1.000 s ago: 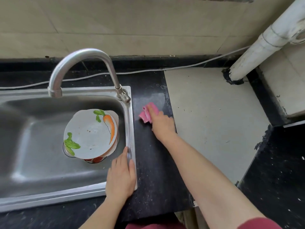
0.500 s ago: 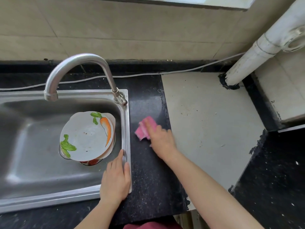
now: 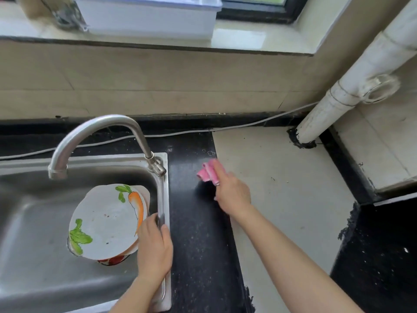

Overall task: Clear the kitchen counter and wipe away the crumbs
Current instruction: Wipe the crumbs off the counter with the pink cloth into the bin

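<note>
A black stone table runs back to the tiled wall, and its dark strip lies open between the two grips and on toward the person. A steel sink is set into the table, with its basin to the left of the left grip. To the right of the right grip, a pale slab spreads bare as far as a raised black border. A white pipe meets the slab's far corner, beyond and right of the right grip and well apart from it. A curved faucet arches over the sink beyond the left grip. A thin white cable trails along the table's back edge. Stacked plates, the top one painted with a carrot, sit in the sink just left of the left grip. The left grip lies on the sink's right rim, fingers straight and together, holding nothing. The right grip, somewhat blurred, has its fingers curled over a bunched pink cloth. The cloth sits on the seam where dark stone meets pale slab. Dark specks dot the slab just right of that grip.
</note>
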